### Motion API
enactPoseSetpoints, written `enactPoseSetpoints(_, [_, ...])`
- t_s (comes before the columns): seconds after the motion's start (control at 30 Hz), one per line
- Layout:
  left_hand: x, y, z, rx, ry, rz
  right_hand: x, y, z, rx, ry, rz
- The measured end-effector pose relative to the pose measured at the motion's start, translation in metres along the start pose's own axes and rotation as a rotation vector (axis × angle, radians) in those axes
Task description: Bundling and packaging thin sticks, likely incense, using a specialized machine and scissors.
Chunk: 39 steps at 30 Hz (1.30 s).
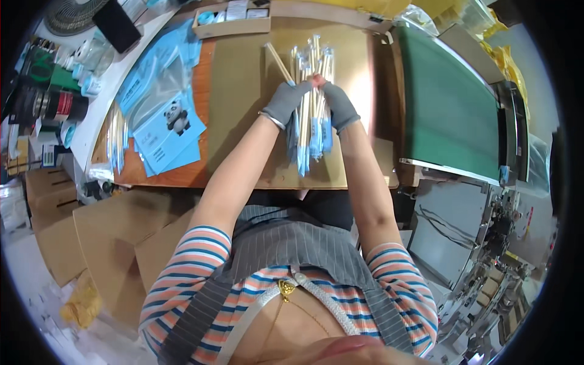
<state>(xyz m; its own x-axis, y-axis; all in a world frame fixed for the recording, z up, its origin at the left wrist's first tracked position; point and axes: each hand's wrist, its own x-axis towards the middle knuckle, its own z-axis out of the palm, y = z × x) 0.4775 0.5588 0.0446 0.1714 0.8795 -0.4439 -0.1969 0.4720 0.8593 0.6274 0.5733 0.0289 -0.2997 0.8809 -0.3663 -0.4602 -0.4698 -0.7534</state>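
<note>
The head view shows, at your far left, a small bundle of sticks [115,143] lying at the table's edge, just beside a spread of blue bags [167,131], the front one bearing a panda picture. Behind them, toward the far edge, sits an open carton tray [234,27] of small goods. Next comes the brown board [234,91] that you work on.

Your gloved left hand [286,103] is at the left side of the wrapped sticks [313,131], its fingers reaching over them; a pale stick pair [278,62] slants out beyond it. The sticks lie lengthwise in front of you, blue ends toward your body. Your right hand [339,106] is at their right side, its fingertips coming close to the left's over the pile. Much of both sets of fingers is hidden, so I cannot tell how far open they are or how firmly either grips.

You seem to be at the gathering or sorting step. The next move probably calls for bringing the slanted pair in line while steadying the rest. Farther right stands a green panel [450,109], apart from your hands.
</note>
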Motion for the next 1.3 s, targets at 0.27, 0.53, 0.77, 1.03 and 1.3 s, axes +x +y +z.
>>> enactPoseSetpoints(0.27, [-0.08,0.069,-0.025,0.237,-0.252,0.64,-0.088,-0.054,0.091,-0.42,-0.191,-0.355])
enactPoseSetpoints(0.53, [-0.091,0.027,-0.032,0.402,-0.215,0.719,-0.109,-0.022,0.096,-0.445,-0.271,-0.552])
enactPoseSetpoints(0.77, [-0.115,0.043,-0.025,0.464,-0.191,0.825,-0.128,-0.04,0.113,-0.404,-0.261,-0.635])
enactPoseSetpoints(1.03, [-0.173,0.027,-0.039,0.221,-0.307,0.574,-0.171,-0.017,0.166,-0.463,-0.101,-0.395])
enactPoseSetpoints(1.3, [-0.214,-0.054,-0.041,-0.196,-0.345,0.373,-0.136,0.035,0.115,-0.164,-0.669,0.147])
